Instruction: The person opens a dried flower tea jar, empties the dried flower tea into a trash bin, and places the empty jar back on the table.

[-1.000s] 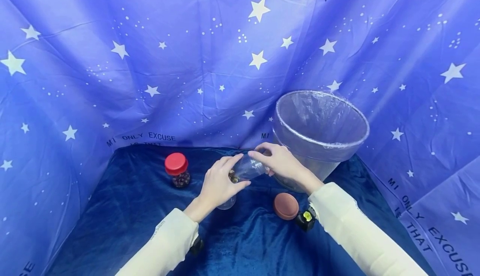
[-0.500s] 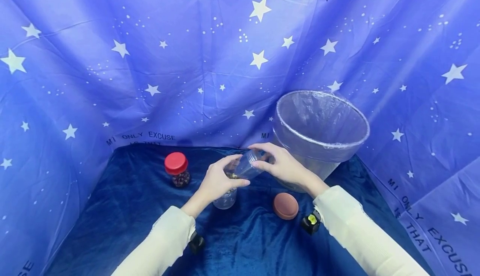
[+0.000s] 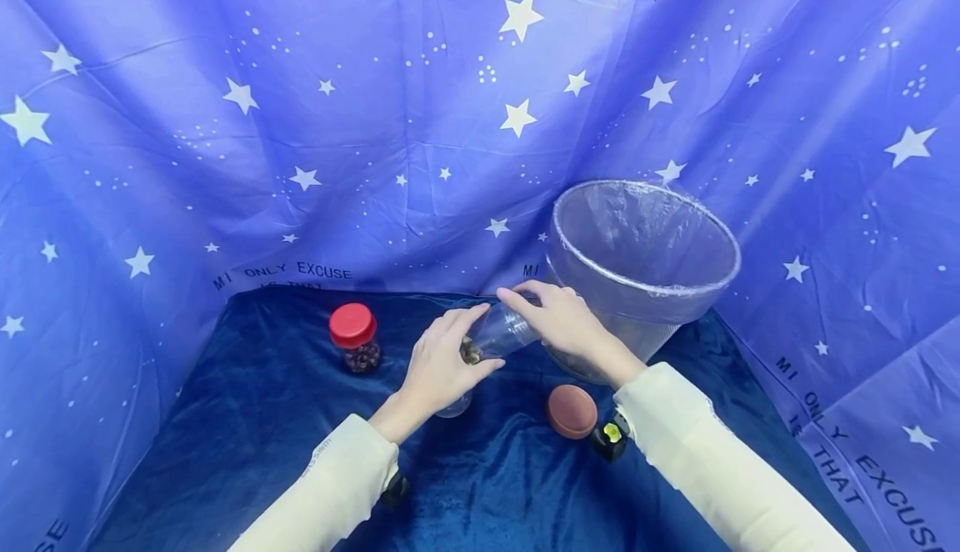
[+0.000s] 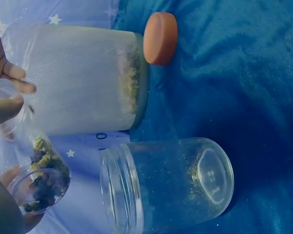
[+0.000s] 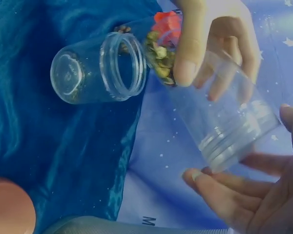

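My left hand (image 3: 444, 360) grips a clear jar (image 3: 501, 331), tilted, with dried flowers (image 5: 162, 63) gathered at its base end. My right hand (image 3: 561, 318) is at the jar's threaded mouth end, its fingers (image 5: 224, 195) spread about the rim; whether they touch it is unclear. A clear cover on that end cannot be made out. Below my left hand a second clear jar (image 4: 171, 183) stands uncovered on the blue cloth, with a few crumbs inside. A brown lid (image 3: 572, 411) lies below my right hand.
A clear bin (image 3: 637, 306) lined with a plastic bag stands behind my right hand, with yellowish scraps at its bottom. Left of my hands is a red-lidded jar (image 3: 362, 358) of dark brown pieces. A starry blue curtain (image 3: 405, 118) hangs around the cloth.
My right hand turned round the jar's mouth end half a second ago and is now turned back, fingers spread. My left hand has shifted slightly with the jar.
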A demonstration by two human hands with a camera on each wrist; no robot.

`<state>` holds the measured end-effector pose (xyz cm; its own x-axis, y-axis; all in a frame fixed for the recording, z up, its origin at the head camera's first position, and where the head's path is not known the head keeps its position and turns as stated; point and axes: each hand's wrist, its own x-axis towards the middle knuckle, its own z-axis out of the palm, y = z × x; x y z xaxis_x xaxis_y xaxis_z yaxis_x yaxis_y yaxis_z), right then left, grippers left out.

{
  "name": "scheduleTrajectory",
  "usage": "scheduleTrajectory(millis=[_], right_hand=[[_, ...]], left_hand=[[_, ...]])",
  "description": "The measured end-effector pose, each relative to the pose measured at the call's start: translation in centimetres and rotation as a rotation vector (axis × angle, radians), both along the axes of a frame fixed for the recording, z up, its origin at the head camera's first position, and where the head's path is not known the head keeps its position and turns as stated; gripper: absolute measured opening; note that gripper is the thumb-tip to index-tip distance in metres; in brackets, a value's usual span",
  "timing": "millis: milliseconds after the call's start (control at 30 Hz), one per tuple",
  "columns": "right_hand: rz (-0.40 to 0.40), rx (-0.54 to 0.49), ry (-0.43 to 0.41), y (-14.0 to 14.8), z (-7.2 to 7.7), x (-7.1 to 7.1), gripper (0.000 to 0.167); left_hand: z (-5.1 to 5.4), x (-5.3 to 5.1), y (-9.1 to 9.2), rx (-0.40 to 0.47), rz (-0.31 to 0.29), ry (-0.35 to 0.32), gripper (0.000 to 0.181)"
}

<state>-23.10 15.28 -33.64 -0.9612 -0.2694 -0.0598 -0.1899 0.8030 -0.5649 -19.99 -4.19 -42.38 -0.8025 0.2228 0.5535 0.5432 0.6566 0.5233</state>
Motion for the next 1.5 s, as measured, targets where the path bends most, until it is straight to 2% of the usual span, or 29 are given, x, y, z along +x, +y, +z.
scheduleTrajectory(millis=[67,133,233,400,500,600,667,733,833,1000,1067,1167,1300,1500], right_hand=[[-0.014,0.016,-0.025,-0.2,-0.1,0.0,0.071],[-0.009,0.014,-0.041,-0.3,-0.2,0.0,0.070],[0.024,0.004,-0.038,-0.2,-0.3,0.1,0.067],[0.148,-0.024,-0.001,0.3,-0.3,0.1,0.059],[0.247,-0.058,0.030,0.7,-0.2,0.1,0.049],[0.342,-0.110,0.060,1.1,-0.4,0.0,0.047],[0.383,-0.147,0.061,1.2,-0.4,-0.1,0.048],[0.398,-0.165,0.058,1.3,-0.4,-0.1,0.053],[0.350,-0.186,0.018,1.3,-0.3,0.0,0.064],[0.157,-0.120,-0.020,1.0,0.0,-0.2,0.068],[0.077,-0.095,-0.059,0.8,0.0,-0.3,0.070],[-0.010,-0.081,-0.155,0.5,-0.1,-0.4,0.076],[-0.014,-0.039,-0.222,0.5,-0.5,-0.3,0.075],[0.055,-0.022,-0.164,0.5,-0.7,-0.1,0.062]], left_hand=[[-0.2,0.1,0.1,-0.029,0.022,0.066,0.074],[-0.2,0.2,0.1,-0.036,0.023,0.081,0.074],[-0.3,0.1,0.0,-0.024,0.009,0.066,0.074],[-0.3,0.0,-0.3,0.040,-0.013,0.014,0.073],[-0.3,-0.1,-0.5,0.090,-0.034,-0.066,0.073],[-0.3,-0.2,-0.7,0.156,-0.069,-0.186,0.073],[-0.3,-0.3,-0.8,0.194,-0.084,-0.253,0.073],[-0.3,-0.4,-0.9,0.219,-0.094,-0.287,0.074],[-0.3,-0.4,-1.0,0.218,-0.088,-0.301,0.074],[-0.2,-0.3,-1.0,0.213,-0.092,-0.295,0.074],[-0.2,-0.1,-0.9,0.191,-0.094,-0.264,0.074],[-0.2,0.1,-0.8,0.109,-0.090,-0.176,0.074],[-0.4,0.2,-0.7,0.004,-0.077,-0.068,0.074],[-0.6,0.2,-0.6,-0.002,-0.062,-0.024,0.074]])
